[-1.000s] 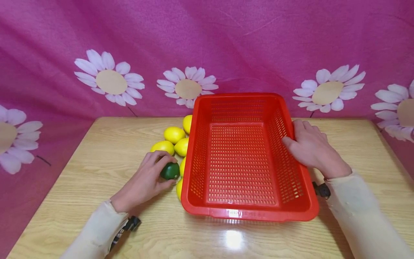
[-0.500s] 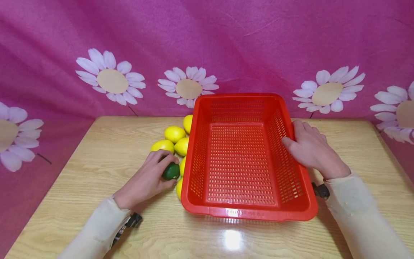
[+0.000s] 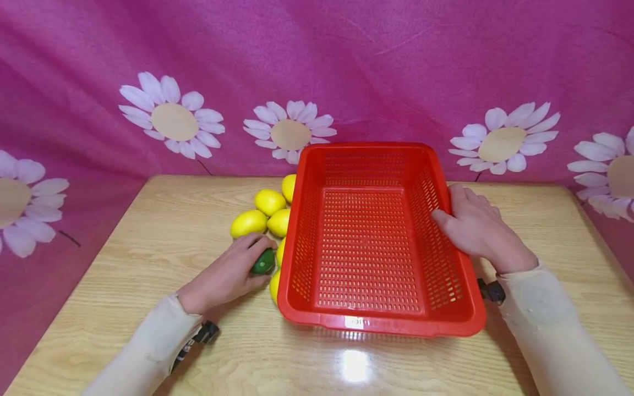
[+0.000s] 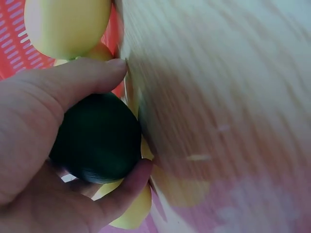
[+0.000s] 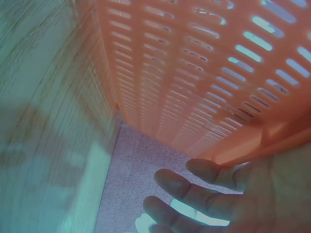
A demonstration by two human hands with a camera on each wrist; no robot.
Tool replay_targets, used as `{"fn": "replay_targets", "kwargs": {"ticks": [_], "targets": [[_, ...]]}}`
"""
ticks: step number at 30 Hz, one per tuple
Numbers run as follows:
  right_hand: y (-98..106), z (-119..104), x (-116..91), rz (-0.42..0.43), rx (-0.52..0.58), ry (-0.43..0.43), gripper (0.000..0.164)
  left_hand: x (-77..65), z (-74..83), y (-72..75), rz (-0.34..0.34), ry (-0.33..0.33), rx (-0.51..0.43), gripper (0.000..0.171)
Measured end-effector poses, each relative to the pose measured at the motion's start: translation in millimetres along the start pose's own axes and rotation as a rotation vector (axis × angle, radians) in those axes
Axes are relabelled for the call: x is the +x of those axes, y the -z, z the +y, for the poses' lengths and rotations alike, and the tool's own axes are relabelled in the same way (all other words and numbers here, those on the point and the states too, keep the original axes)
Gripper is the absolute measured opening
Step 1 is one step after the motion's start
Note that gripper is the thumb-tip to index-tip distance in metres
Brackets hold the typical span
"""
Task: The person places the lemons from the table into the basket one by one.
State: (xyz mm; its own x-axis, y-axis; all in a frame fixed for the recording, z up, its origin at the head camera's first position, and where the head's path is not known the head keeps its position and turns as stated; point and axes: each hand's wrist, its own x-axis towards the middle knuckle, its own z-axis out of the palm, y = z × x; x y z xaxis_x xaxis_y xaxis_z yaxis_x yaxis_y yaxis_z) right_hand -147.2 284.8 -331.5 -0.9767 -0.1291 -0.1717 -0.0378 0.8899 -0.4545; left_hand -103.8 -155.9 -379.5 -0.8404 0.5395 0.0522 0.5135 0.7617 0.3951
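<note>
My left hand (image 3: 225, 275) holds a dark green lime (image 3: 262, 262) low over the table, left of the red basket. In the left wrist view, thumb and fingers curl round the lime (image 4: 97, 138) from either side. Yellow lemons (image 3: 249, 224) lie just beyond and beside this hand, several of them along the basket's left wall and partly hidden by it. My right hand (image 3: 477, 231) grips the right rim of the red plastic basket (image 3: 381, 324), thumb over the inside, fingers outside. Through the right wrist view, those fingers (image 5: 177, 187) hang beside the slotted wall (image 5: 180, 73).
A light wooden table (image 3: 163, 236) carries everything, its back edge against a magenta cloth (image 3: 386, 66) printed with white flowers. The basket's slotted floor (image 3: 364, 247) shows bare. A small black device (image 3: 208, 332) sits at the left wrist, another (image 3: 491, 290) at the right.
The lime has turned in my left hand, showing a pale spot now, and the hand has shifted slightly right. Nearby lemons have moved slightly. My right hand stays on the basket rim.
</note>
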Motion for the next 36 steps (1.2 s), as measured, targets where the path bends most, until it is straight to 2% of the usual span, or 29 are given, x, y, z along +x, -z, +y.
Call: {"fn": "replay_targets", "kwargs": {"ticks": [5,10,17,27,33,36], "targets": [[-1.3,-3.1,1.2,-0.037,0.058,0.0,0.059,-3.9,-0.5,2.8,-0.027,0.042,0.003,0.05],[-2.3,-6.7,3.7,-0.009,-0.019,-0.001,0.061,-10.6,0.1,10.7,-0.055,0.107,-0.005,0.054],[-4.6,-13.2,6.2,-0.005,-0.009,0.019,0.058,-21.8,-3.5,20.9,-0.046,0.096,0.039,0.053],[-7.3,-14.5,8.1,-0.01,0.003,0.026,0.06,-32.9,-4.2,37.0,-0.007,0.101,0.08,0.053],[-3.6,-7.0,3.4,0.006,-0.026,0.021,0.058,-32.1,1.7,47.6,0.034,0.17,0.06,0.056],[-1.6,-3.0,0.2,0.009,-0.031,0.01,0.056,-32.3,4.4,53.5,0.063,0.171,0.07,0.053]]}}
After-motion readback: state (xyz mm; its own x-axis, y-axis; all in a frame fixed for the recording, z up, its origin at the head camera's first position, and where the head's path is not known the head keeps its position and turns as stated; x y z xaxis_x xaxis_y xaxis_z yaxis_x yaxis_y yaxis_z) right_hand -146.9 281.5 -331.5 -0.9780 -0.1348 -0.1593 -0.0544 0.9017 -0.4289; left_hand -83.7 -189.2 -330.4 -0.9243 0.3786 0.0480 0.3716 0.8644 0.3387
